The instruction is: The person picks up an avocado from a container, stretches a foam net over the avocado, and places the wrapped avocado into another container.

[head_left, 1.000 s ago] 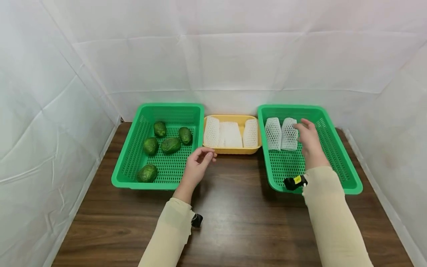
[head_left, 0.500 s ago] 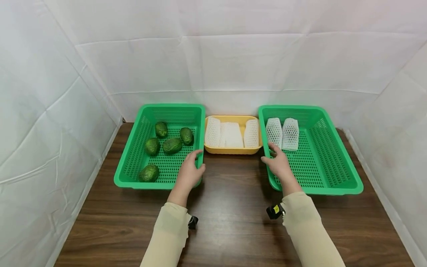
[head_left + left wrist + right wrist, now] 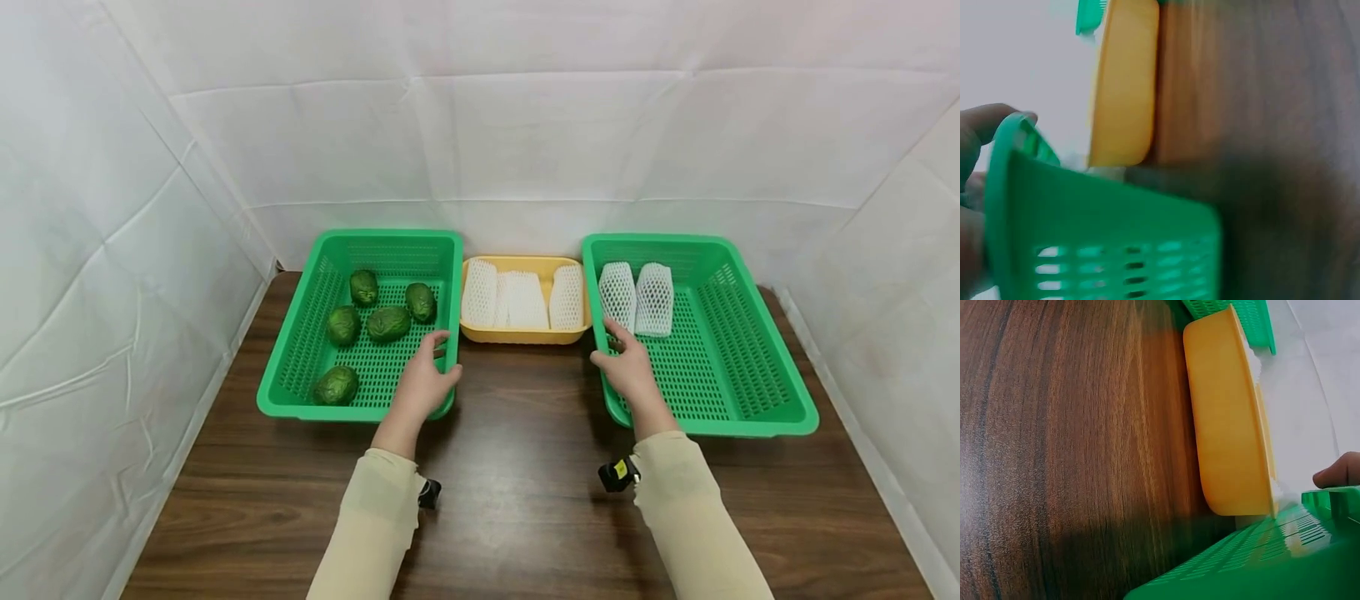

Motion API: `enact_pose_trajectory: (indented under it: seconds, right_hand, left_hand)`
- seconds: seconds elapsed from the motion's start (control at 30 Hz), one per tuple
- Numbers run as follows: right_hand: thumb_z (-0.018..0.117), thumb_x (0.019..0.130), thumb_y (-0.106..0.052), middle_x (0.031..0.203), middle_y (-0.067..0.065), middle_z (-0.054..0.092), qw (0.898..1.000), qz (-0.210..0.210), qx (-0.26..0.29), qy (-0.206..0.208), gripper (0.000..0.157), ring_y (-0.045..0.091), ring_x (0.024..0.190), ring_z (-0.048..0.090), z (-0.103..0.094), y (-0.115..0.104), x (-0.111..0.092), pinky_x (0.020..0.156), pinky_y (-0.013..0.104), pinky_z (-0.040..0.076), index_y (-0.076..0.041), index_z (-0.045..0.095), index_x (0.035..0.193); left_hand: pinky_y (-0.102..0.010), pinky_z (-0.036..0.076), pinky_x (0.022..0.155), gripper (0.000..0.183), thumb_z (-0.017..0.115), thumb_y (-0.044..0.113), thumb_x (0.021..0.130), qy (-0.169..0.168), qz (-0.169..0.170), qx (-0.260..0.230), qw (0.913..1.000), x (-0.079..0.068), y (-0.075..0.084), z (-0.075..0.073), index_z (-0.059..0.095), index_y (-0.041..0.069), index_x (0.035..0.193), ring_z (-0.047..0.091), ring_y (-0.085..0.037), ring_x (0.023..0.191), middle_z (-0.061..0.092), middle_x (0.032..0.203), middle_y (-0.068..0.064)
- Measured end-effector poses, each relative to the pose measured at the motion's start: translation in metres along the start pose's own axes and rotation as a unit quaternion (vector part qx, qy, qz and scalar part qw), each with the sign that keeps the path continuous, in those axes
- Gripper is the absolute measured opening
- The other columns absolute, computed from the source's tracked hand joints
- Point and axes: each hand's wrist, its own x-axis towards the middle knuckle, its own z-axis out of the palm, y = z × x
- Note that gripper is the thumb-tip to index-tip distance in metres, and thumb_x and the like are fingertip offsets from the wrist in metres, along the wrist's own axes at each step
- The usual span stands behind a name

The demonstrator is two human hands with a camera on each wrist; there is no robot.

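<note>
My left hand [image 3: 422,385] is at the inner rim of the left green basket [image 3: 296,412], thumb and index finger spread apart. Several dark green avocados [image 3: 388,324] lie in that basket. In the left wrist view a fingertip [image 3: 1025,116] shows just past the basket's rim. My right hand [image 3: 630,372] is at the inner rim of the right green basket [image 3: 757,428], its fingers loosely bent near two white foam-net sleeved pieces [image 3: 655,300]. What is inside those sleeves is hard to see. Neither hand appears to hold anything.
A yellow tray [image 3: 525,337] stands between the baskets with white foam net sleeves [image 3: 566,297] in it. All three sit on a dark wood table [image 3: 525,492]. White sheeting [image 3: 525,142] hangs behind and at both sides.
My right hand has left the sleeved pieces and come down and left to the right basket's rim. My left hand has shifted slightly down and left from the yellow tray to the left basket's rim.
</note>
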Motion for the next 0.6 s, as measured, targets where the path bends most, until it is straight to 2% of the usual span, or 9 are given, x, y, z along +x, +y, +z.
enact_pose_trajectory:
  seconds: [0.07, 0.17, 0.27, 0.33, 0.4, 0.47, 0.5, 0.57, 0.6]
  right_hand:
    - [0.050, 0.090, -0.008, 0.149, 0.018, 0.022, 1.000, 0.001, 0.003, 0.000, 0.065, 0.036, 0.132, 0.026, 0.000, 0.001, 0.000, 0.089, 0.047, 0.038, -0.015, 0.022, 0.149]
    - [0.051, 0.090, -0.008, 0.149, 0.016, 0.022, 1.000, 0.003, 0.007, 0.002, 0.065, 0.035, 0.132, 0.026, 0.000, 0.002, 0.000, 0.091, 0.047, 0.038, -0.015, 0.023, 0.148]
    - [0.051, 0.089, -0.008, 0.149, 0.016, 0.023, 1.000, 0.004, 0.016, 0.002, 0.065, 0.035, 0.132, 0.026, 0.000, 0.002, -0.001, 0.091, 0.047, 0.038, -0.015, 0.023, 0.148]
    - [0.051, 0.089, -0.009, 0.149, 0.016, 0.023, 1.000, 0.006, 0.019, 0.004, 0.065, 0.035, 0.132, 0.026, -0.001, 0.003, -0.001, 0.092, 0.047, 0.037, -0.016, 0.024, 0.148]
    - [0.051, 0.089, -0.009, 0.149, 0.016, 0.023, 1.000, 0.007, 0.021, 0.006, 0.065, 0.035, 0.132, 0.026, -0.002, 0.003, -0.001, 0.092, 0.048, 0.037, -0.016, 0.023, 0.148]
    - [0.051, 0.090, -0.009, 0.148, 0.016, 0.023, 1.000, 0.012, 0.021, 0.010, 0.065, 0.034, 0.132, 0.027, -0.003, 0.003, -0.002, 0.093, 0.048, 0.037, -0.016, 0.023, 0.148]
    - [0.051, 0.090, -0.009, 0.148, 0.017, 0.024, 1.000, 0.014, 0.019, 0.011, 0.065, 0.035, 0.131, 0.027, -0.004, 0.004, -0.002, 0.093, 0.048, 0.037, -0.017, 0.023, 0.148]
    - [0.051, 0.090, -0.009, 0.148, 0.018, 0.024, 1.000, 0.016, 0.018, 0.013, 0.065, 0.035, 0.131, 0.028, -0.004, 0.004, -0.002, 0.092, 0.048, 0.037, -0.017, 0.024, 0.148]
    - [0.051, 0.090, -0.009, 0.148, 0.018, 0.025, 1.000, 0.017, 0.018, 0.012, 0.065, 0.035, 0.131, 0.028, -0.003, 0.004, -0.002, 0.092, 0.048, 0.037, -0.017, 0.024, 0.148]
  left_hand:
    - [-0.048, 0.038, 0.096, 0.065, 0.059, 0.027, 0.091, -0.036, 0.002, 0.010, 0.9993, 0.000, 0.005, -0.013, 0.023, 0.012, 0.144, 0.037, -0.031, 0.128, 0.032, 0.145, -0.012]
    - [-0.051, 0.029, 0.102, 0.070, 0.056, 0.030, 0.093, -0.071, 0.023, 0.027, 0.9969, 0.003, 0.019, -0.045, 0.016, 0.008, 0.146, 0.028, -0.036, 0.132, 0.022, 0.149, -0.016]
    - [-0.053, 0.026, 0.103, 0.069, 0.053, 0.032, 0.094, -0.072, 0.039, 0.051, 0.9953, 0.014, 0.033, -0.081, 0.017, 0.008, 0.147, 0.024, -0.037, 0.133, 0.020, 0.149, -0.018]
    - [-0.053, 0.028, 0.102, 0.067, 0.052, 0.034, 0.095, -0.073, 0.034, 0.082, 0.9934, 0.025, 0.041, -0.103, 0.018, 0.008, 0.147, 0.025, -0.037, 0.133, 0.021, 0.149, -0.019]
    - [-0.054, 0.030, 0.100, 0.066, 0.050, 0.035, 0.095, -0.084, 0.017, 0.130, 0.9879, 0.037, 0.044, -0.119, 0.019, 0.007, 0.146, 0.028, -0.038, 0.131, 0.023, 0.147, -0.021]
    - [-0.054, 0.033, 0.097, 0.065, 0.051, 0.034, 0.095, -0.111, -0.015, 0.184, 0.9765, 0.051, 0.038, -0.128, 0.022, 0.005, 0.145, 0.032, -0.039, 0.128, 0.027, 0.145, -0.022]
    - [-0.053, 0.034, 0.096, 0.065, 0.053, 0.033, 0.094, -0.129, -0.032, 0.219, 0.9666, 0.059, 0.032, -0.130, 0.024, 0.004, 0.144, 0.034, -0.039, 0.127, 0.029, 0.144, -0.023]
    - [-0.054, 0.036, 0.094, 0.066, 0.060, 0.034, 0.090, -0.166, -0.069, 0.295, 0.9385, 0.076, 0.010, -0.131, 0.032, 0.002, 0.141, 0.037, -0.041, 0.123, 0.032, 0.142, -0.024]
    - [-0.054, 0.037, 0.093, 0.069, 0.065, 0.035, 0.086, -0.170, -0.087, 0.326, 0.9259, 0.089, -0.009, -0.130, 0.037, 0.001, 0.139, 0.040, -0.041, 0.121, 0.035, 0.141, -0.022]
